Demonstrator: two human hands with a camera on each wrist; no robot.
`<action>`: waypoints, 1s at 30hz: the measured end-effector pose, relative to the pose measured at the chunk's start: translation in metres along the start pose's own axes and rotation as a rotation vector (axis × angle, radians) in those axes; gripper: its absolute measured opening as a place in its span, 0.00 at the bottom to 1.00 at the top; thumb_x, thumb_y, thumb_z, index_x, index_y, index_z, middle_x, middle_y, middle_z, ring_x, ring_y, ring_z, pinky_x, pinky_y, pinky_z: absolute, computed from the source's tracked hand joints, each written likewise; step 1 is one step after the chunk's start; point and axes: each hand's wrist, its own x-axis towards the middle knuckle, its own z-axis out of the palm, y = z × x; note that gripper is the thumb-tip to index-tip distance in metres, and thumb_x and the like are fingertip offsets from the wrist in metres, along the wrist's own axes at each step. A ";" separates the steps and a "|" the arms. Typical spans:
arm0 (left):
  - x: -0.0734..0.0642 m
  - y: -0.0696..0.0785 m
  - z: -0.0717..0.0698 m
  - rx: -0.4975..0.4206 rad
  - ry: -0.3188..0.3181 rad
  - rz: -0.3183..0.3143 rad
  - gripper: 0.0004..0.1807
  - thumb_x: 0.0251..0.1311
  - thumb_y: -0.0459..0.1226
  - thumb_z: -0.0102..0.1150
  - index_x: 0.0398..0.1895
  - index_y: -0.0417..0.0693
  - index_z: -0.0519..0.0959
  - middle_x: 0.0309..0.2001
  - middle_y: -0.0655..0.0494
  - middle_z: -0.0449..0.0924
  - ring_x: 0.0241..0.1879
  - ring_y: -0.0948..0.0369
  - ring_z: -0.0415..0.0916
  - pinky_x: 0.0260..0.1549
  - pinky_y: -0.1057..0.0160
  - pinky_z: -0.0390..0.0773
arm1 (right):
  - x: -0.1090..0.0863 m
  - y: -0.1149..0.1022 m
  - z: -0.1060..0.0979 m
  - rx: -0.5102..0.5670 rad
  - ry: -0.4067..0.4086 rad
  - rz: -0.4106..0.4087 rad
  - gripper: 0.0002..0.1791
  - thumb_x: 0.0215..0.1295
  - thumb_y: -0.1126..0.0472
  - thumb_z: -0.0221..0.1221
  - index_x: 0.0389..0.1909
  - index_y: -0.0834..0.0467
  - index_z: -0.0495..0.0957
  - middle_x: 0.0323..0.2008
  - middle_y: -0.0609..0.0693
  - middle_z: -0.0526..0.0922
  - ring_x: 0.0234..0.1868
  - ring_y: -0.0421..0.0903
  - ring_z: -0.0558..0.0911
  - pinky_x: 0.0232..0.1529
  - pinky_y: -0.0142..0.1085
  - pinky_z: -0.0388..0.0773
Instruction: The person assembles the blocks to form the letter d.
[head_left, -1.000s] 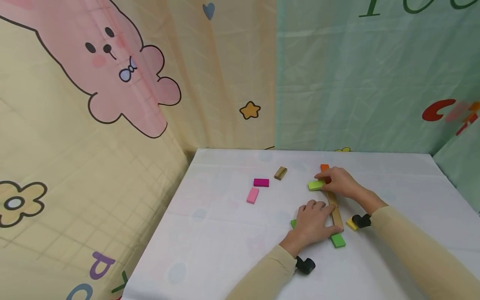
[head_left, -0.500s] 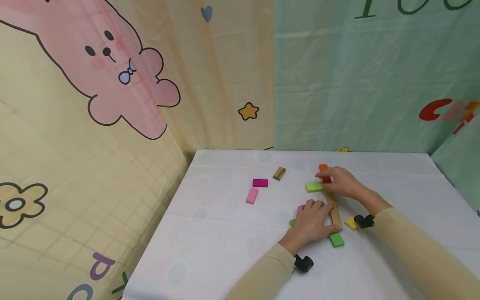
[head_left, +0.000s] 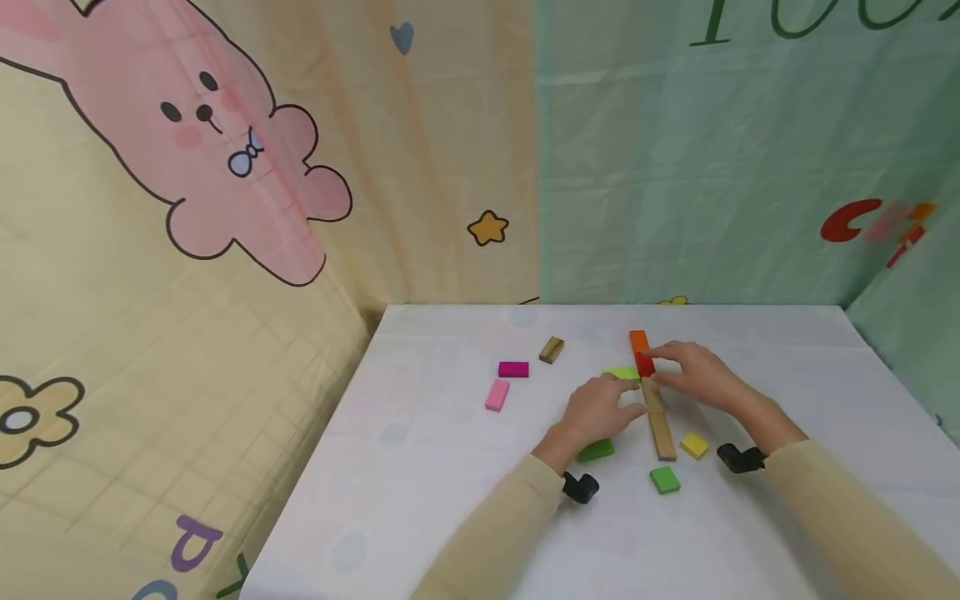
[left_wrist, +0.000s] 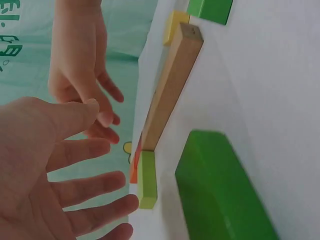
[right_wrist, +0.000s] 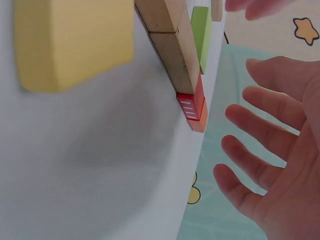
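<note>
Two bare hands work at a row of small wooden blocks (head_left: 657, 412) right of centre in the head view. Top to bottom it runs orange rectangular block (head_left: 638, 337), red rectangular block (head_left: 644, 364), upper tan plain-wood block (head_left: 653, 395), lower tan plain-wood block (head_left: 663, 440). The right hand (head_left: 701, 377) is by the red one; contact cannot be told. The left hand (head_left: 596, 410) is over the lime-green rectangular block (head_left: 620, 372) at the row's left. Light fingertip pressure from both sides should suit; a hard push would probably knock the line crooked. A yellow block (head_left: 694, 445) and a bright-green block (head_left: 664, 480) lie near the row's lower end, a dark-green block (head_left: 595, 451) beside the left wrist, which could brush it. Magenta (head_left: 513, 369), pink (head_left: 497, 395) and brown wooden blocks (head_left: 551, 350) sit further left, out of the way.

In the left wrist view, the left fingers are spread and hold nothing; the dark-green block looms at lower right.

In the right wrist view, the right fingers are likewise spread and bare; red and orange meet end to end near the centre.
</note>
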 end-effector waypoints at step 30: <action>0.069 -0.045 0.002 -0.201 0.009 -0.106 0.12 0.63 0.40 0.69 0.49 0.52 0.87 0.36 0.62 0.81 0.36 0.66 0.73 0.37 0.69 0.73 | -0.054 -0.013 0.033 -0.065 -0.088 -0.012 0.42 0.64 0.47 0.67 0.74 0.61 0.64 0.73 0.62 0.62 0.69 0.68 0.61 0.54 0.71 0.67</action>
